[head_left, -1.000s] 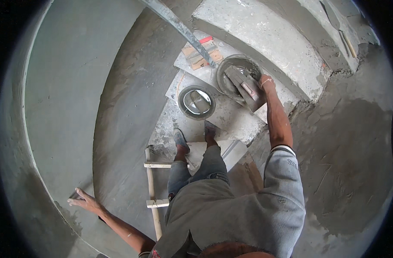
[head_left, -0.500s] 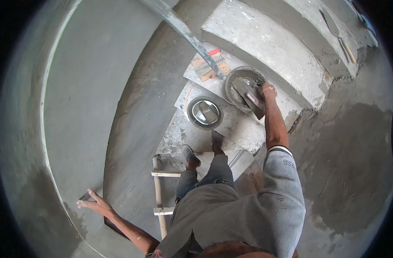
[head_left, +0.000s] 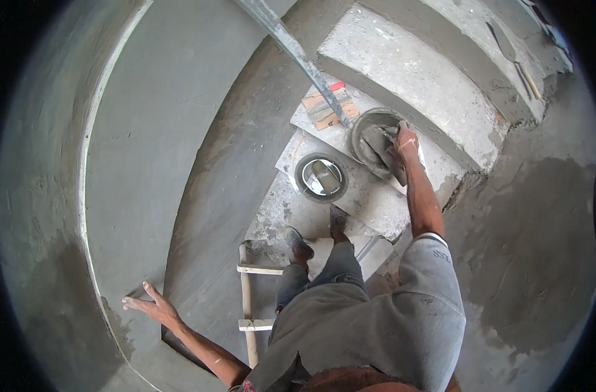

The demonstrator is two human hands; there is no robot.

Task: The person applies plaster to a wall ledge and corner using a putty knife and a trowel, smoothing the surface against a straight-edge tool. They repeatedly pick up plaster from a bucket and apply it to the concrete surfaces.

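My right hand (head_left: 407,142) is closed around a plastering trowel (head_left: 398,168), its blade at the near right rim of a round bucket of wet grey mortar (head_left: 358,137). Part of the blade and most of the handle are hidden by the hand. Beside the mortar, a second round bucket (head_left: 304,191) contains water with a bright reflection and a dim block-like shape. Off to the left, my left hand (head_left: 156,308) has its fingers and thumb spread, close to the edge of the smooth grey plastered surface (head_left: 148,163). It holds nothing.
Concrete steps (head_left: 402,59) climb toward the far right, with a pointed trowel (head_left: 507,49) on an upper one. A long metal straightedge (head_left: 291,46) slants down to a wooden board (head_left: 324,111) near the mortar bucket. A wooden ladder (head_left: 246,294) stands left of my legs.
My right hand has turned the trowel, so its handle no longer shows, and the blade stays by the mortar bucket. The whole view has shifted slightly. My left hand keeps its spread pose.
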